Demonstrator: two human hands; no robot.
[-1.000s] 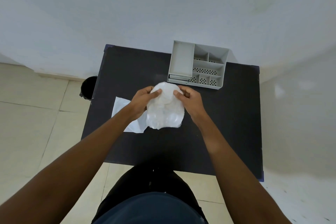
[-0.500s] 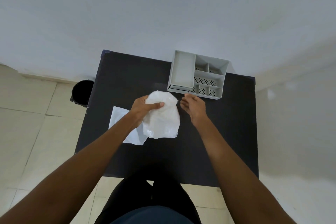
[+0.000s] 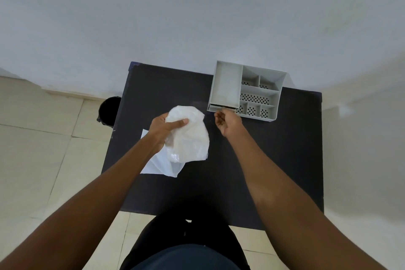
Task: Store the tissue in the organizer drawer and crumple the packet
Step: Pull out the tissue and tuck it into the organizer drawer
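My left hand point(image 3: 166, 129) is shut on the top of a crinkled, translucent white packet point(image 3: 190, 138), which it holds just above the black table point(image 3: 274, 160). Under the packet a flat white sheet point(image 3: 160, 164) lies on the table, partly hidden. The grey organizer point(image 3: 225, 85) stands at the far right of the table, with its small drawer point(image 3: 219, 108) in the near left corner. My right hand point(image 3: 229, 125) is at the drawer's front, fingers loosely curled and holding nothing; whether they touch the drawer is unclear.
A black bin point(image 3: 108, 110) stands on the tiled floor off the table's left edge. A pale wall runs behind the table. My legs are against the table's near edge.
My right hand has let go of the packet and moved right and forward to the organizer's drawer. The left hand alone now holds the packet.
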